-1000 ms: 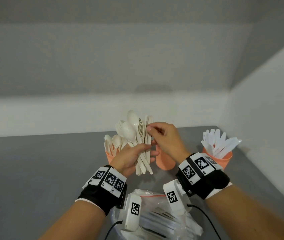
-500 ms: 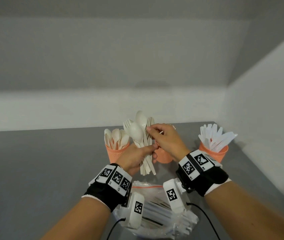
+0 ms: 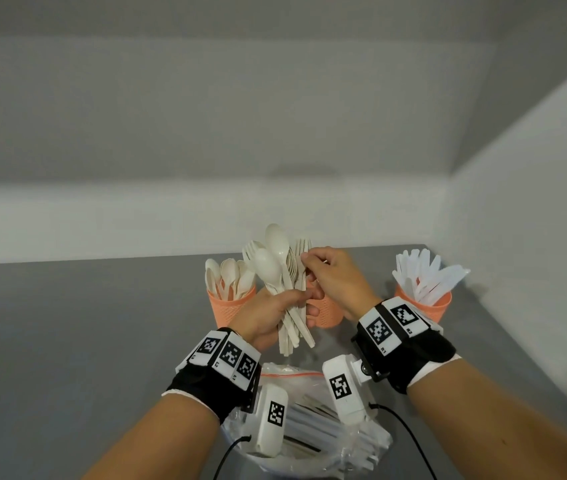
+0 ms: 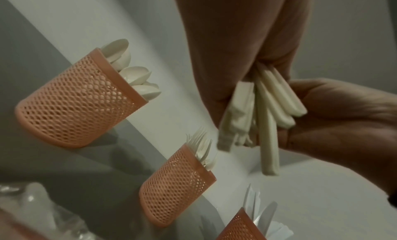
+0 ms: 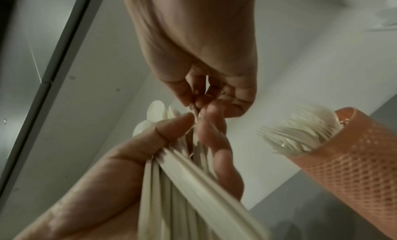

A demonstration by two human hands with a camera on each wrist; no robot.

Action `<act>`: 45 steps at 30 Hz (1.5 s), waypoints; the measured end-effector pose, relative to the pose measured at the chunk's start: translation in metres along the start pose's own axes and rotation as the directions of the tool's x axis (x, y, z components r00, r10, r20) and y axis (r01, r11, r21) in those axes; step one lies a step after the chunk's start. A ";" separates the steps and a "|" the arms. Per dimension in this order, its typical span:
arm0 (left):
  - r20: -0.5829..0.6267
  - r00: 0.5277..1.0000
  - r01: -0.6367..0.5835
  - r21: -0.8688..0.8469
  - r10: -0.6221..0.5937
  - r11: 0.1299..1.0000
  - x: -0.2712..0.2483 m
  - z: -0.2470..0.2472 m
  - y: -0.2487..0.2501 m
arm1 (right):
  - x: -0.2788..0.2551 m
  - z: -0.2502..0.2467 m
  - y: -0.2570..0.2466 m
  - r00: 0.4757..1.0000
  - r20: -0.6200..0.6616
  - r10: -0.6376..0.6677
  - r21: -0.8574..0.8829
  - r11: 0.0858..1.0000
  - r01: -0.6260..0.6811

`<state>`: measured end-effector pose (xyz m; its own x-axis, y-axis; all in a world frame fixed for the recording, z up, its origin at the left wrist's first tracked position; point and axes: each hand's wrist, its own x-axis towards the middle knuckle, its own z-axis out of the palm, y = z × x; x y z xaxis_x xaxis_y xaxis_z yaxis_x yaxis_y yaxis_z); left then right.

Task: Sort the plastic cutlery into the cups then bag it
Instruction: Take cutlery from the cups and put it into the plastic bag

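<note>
- The left hand (image 3: 268, 317) grips a bundle of cream cutlery (image 3: 283, 289) by the handles, spoons and forks mixed, above the counter (image 3: 84, 341).
- The right hand (image 3: 334, 278) pinches one piece at the top of the bundle between thumb and fingertips (image 5: 194, 103); the head view hides this pinch behind the knuckles, while the right wrist view shows it plainly.
- The left wrist view shows the handle ends (image 4: 264, 118) hanging free under the fist.
- Behind the hands stand three orange mesh cups: the spoon cup (image 3: 230, 303) on the left, the fork cup (image 4: 176, 191) in the middle, mostly covered by the hands in the head view, and the knife cup (image 3: 427, 303) on the right.
- A clear plastic bag (image 3: 309, 410) lies near the person, partly hidden under the wrist cameras.
</note>
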<state>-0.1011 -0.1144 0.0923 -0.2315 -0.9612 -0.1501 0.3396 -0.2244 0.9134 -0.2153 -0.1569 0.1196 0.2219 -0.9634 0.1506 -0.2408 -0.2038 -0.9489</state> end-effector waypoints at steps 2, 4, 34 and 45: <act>0.002 1.000 -0.016 -0.035 0.016 0.999 0.002 -0.001 0.001 | 0.001 0.000 0.001 0.999 -0.013 0.032 0.063 0.998 -0.031; -0.015 1.000 -0.018 -0.096 0.016 0.995 0.003 -0.002 0.003 | 0.002 -0.001 -0.002 0.999 -0.050 0.021 0.112 0.994 -0.015; -0.195 0.897 -0.296 0.406 0.398 0.865 0.010 0.016 -0.003 | 0.003 0.006 -0.007 0.979 -0.039 -0.200 -0.300 0.937 0.180; -0.185 0.962 -0.186 0.083 0.198 0.979 0.006 0.010 0.004 | 0.017 -0.021 0.007 0.990 0.115 0.080 0.461 0.879 -0.125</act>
<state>-0.1098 -0.1197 0.0988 0.0135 -0.9993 -0.0337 0.2994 -0.0281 0.9537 -0.2329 -0.1780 0.1214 0.3090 -0.9502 0.0410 0.1960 0.0214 -0.9804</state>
